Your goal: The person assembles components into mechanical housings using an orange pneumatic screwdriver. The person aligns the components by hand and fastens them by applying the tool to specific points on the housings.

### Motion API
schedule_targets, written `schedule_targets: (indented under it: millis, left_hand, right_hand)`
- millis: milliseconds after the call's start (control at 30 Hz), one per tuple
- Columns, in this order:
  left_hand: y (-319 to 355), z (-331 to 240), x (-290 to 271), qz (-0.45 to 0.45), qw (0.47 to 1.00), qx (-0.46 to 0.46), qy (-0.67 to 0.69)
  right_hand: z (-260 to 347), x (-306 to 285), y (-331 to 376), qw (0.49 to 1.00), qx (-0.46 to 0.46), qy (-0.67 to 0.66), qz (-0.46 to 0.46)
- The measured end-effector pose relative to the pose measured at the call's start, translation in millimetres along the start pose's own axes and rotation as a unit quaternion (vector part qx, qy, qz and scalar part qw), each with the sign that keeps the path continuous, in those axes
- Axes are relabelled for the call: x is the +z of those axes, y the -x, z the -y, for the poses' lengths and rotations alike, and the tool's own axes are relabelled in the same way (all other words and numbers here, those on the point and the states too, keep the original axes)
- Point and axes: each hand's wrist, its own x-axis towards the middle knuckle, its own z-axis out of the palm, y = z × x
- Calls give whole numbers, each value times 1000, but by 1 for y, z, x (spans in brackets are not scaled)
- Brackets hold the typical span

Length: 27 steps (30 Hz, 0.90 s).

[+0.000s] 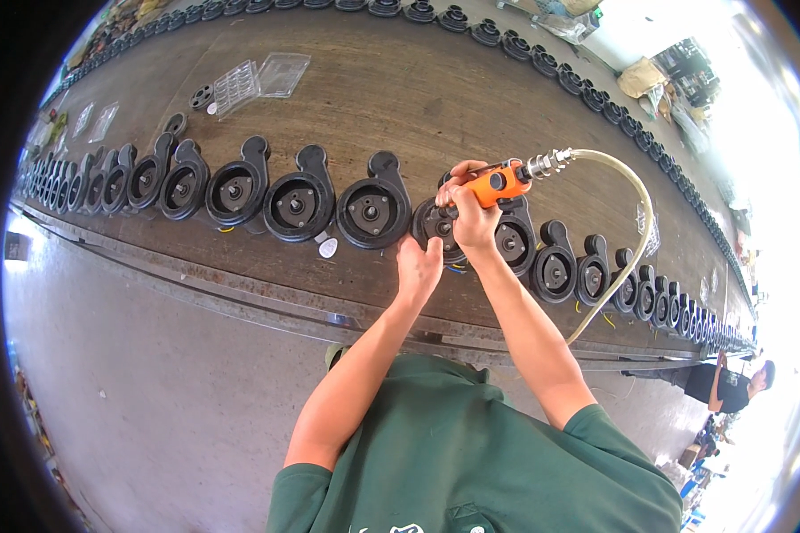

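Observation:
An orange air-powered driver [498,184] with a metal hose fitting lies tilted in my right hand [473,211], whose fingers wrap round its body. Its front end points down and left over a black round housing [429,226] that is partly hidden behind my hand. My left hand [420,265] grips the near lower rim of that same housing, thumb up along its side. To the left stands a similar black housing [373,213] with a round metal centre and a knob-shaped upper end. Another housing [512,240] sits close by on the right, partly behind my right wrist.
Housings line the near edge of the long brown table [364,98] and its far edge. Clear plastic trays [283,75] lie at the back left. A pale hose [644,213] loops from the driver down past the table edge. Another person [733,388] is at far right.

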Motion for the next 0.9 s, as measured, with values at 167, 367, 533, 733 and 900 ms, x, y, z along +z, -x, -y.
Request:
schedule_targets:
  millis: [167, 367, 533, 733, 900]
  left_hand:
    - [-1, 0, -2, 13, 999, -6, -34]
    - [3, -13, -5, -1, 1000, 2, -29]
    - [4, -18, -7, 4, 997, -24, -71]
    - [6, -19, -5, 1, 998, -64, -12]
    - [7, -22, -7, 15, 997, -70, -32]
  right_hand:
    - [-2, -1, -1, 1000, 7, 0, -6]
    - [-2, -2, -1, 1000, 5, 15, 3]
    - [-9, -2, 2, 999, 5, 0, 44]
    - [-14, -2, -1, 999, -3, 15, 47]
    - [-18, -6, 3, 998, 9, 18, 51]
